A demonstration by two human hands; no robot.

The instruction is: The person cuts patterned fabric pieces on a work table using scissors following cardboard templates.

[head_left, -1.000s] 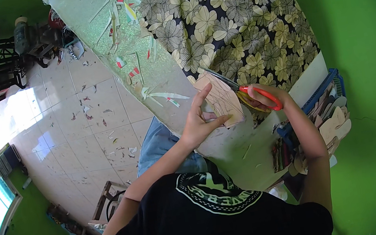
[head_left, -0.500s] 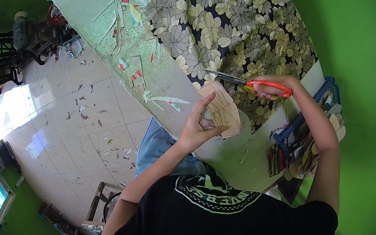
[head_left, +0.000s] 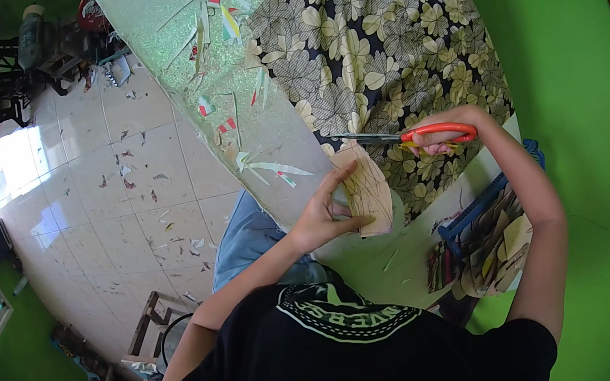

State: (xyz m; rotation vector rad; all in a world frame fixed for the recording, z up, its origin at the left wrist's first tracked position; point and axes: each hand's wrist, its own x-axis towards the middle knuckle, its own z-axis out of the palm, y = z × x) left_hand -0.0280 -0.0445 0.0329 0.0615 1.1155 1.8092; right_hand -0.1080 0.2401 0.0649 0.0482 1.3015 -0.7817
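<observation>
My left hand [head_left: 323, 213] pinches a tan, curved-edged flat piece [head_left: 371, 194] marked with dark lines, thumb at its lower part and fingers at its upper left. Whether it is paper or cloth I cannot tell. In my right hand [head_left: 433, 144] is a pair of scissors [head_left: 375, 137] with orange-red handles and some yellow inside. The blades point left, just above the top of the tan piece, and look nearly closed. Under both hands lies a black cloth [head_left: 397, 40] patterned with cream flowers, spread over the pale table [head_left: 295, 152].
Cut paper scraps [head_left: 230, 122] in white, red and green litter the table's left part. A blue plastic basket [head_left: 476, 213] and many tan flat pieces [head_left: 502, 251] sit at the right, by a green wall [head_left: 601, 143]. Left, a tiled floor [head_left: 106, 246] with bits and a wooden chair [head_left: 147, 327].
The scissors have turned from slanting up-left to nearly level, and their tips are lower. The tan piece and my left hand have shifted slightly down in the view.
</observation>
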